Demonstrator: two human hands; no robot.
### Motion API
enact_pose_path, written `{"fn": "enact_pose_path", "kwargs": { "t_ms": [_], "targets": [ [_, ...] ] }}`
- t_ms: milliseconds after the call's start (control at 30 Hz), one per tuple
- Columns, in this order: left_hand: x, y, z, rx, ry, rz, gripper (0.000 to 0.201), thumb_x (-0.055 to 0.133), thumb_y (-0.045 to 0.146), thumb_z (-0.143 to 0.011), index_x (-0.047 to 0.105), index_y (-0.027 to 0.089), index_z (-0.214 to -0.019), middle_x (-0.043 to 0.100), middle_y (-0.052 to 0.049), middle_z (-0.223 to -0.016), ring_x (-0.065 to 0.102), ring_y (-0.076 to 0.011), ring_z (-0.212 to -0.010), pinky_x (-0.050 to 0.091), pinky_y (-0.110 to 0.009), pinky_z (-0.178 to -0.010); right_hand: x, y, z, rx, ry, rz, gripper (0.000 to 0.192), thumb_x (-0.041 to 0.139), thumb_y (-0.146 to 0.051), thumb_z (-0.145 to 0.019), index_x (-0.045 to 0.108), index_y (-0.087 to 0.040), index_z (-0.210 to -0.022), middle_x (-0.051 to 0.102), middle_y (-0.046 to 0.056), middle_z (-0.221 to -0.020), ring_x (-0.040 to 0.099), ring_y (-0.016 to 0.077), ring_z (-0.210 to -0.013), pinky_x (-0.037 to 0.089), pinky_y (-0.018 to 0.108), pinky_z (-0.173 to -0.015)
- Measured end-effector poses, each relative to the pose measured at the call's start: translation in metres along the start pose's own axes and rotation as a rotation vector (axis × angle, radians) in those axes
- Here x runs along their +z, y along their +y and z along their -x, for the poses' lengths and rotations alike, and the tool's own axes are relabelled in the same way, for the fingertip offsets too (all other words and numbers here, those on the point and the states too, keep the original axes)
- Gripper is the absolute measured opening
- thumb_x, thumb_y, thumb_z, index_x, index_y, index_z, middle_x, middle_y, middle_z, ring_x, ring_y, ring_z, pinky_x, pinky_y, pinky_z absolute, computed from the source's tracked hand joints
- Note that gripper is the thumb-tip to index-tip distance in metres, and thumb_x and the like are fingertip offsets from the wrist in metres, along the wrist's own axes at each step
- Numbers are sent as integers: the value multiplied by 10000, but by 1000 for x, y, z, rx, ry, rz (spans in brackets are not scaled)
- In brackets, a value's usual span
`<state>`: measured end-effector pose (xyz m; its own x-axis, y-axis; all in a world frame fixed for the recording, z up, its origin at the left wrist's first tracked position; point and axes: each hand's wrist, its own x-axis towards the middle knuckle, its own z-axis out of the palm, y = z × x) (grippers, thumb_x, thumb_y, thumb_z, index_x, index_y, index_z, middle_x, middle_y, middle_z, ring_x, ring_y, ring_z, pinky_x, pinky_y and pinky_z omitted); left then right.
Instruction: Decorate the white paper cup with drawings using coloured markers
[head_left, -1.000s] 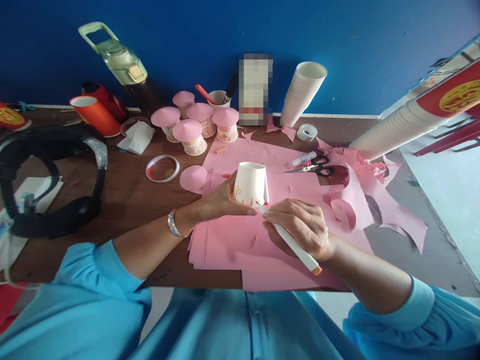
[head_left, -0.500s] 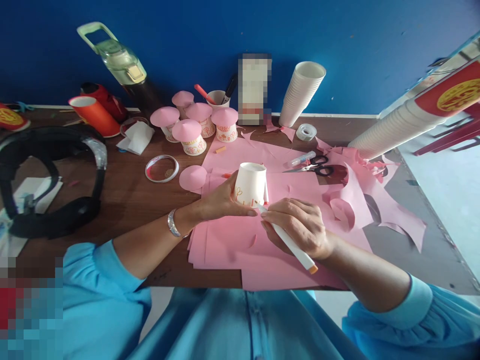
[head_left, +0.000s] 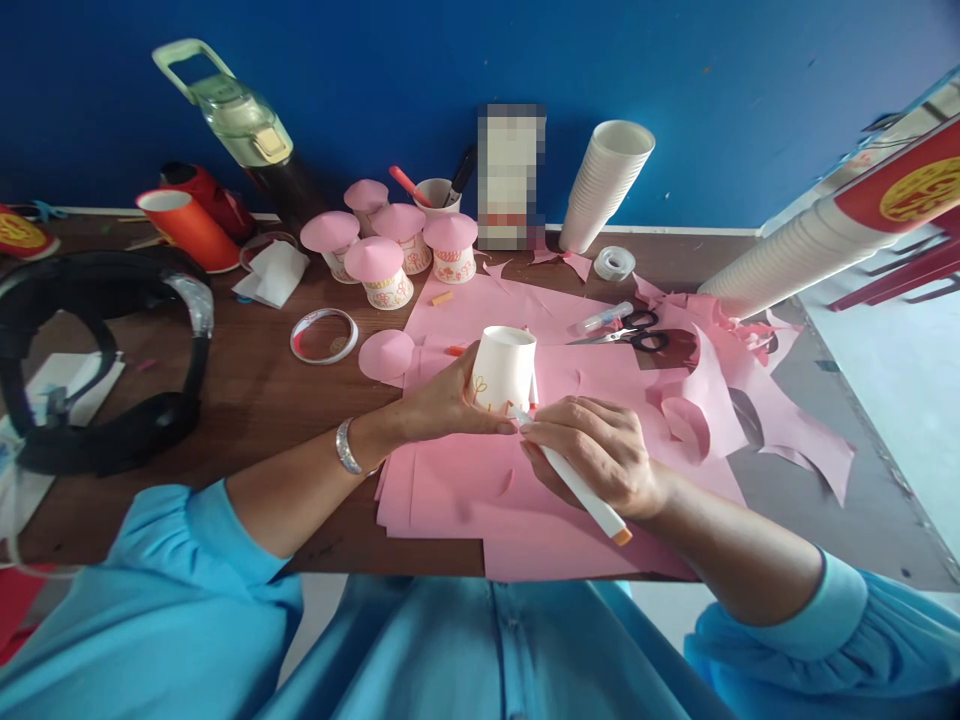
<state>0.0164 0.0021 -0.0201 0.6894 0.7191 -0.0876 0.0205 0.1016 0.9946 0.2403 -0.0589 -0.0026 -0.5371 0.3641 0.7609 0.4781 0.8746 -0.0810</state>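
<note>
While one upturned cup was being drawn on, five pink-capped cups already stood finished.

The left hand (head_left: 442,400) curled around the inverted paper cup (head_left: 504,368) on the pink paper sheets (head_left: 465,490), while the right hand (head_left: 600,450) pinched a marker (head_left: 581,490), tip touching the cup's lower wall. Only small orange motifs showed on it; a loose pink paper cap (head_left: 385,355) lay just beside it, unattached. Five capped cups (head_left: 379,270) stood near the wall, and a stack of plain cups (head_left: 604,185) remained.
</note>
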Motion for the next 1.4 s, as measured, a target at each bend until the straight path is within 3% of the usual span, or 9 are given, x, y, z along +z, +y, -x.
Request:
{"fn": "enact_pose_path", "kwargs": {
  "t_ms": [633,867,1133,1400],
  "targets": [
    [0,-1,-2,23,-4,-1,794,971,417,-691,519,213,-1311,643,-55,-1032,626,-227,-959,530,-332,-763,1,0,1,15,-3,-10,256,719,-103,-935,643,-174,-1169,735,24,-853,737,162,-722,619,267,-616],
    [-2,-8,-3,31,8,-72,838,979,451,-679,539,201,-1346,679,-87,-1101,644,-255,-1015,539,-343,-797,2,1,0,34,25,24,231,707,-108,-963,637,-195,-1165,724,13,-841,723,147,-704,620,264,-609],
    [-3,-11,-2,6,19,-52,871,977,459,-667,511,214,-1361,682,-98,-1195,653,-280,-1095,556,-394,-870,2,1,-1,24,59,31,193,725,-89,-942,638,-133,-1109,715,51,-825,702,162,-689,612,283,-607],
    [-1,-6,-3,19,-5,16,829,984,384,-675,507,203,-1328,678,-91,-1134,661,-266,-1046,554,-367,-825,0,-2,-2,22,20,13,169,725,-86,-942,636,-134,-1077,726,44,-805,716,158,-686,617,274,-606]
  ]
}}
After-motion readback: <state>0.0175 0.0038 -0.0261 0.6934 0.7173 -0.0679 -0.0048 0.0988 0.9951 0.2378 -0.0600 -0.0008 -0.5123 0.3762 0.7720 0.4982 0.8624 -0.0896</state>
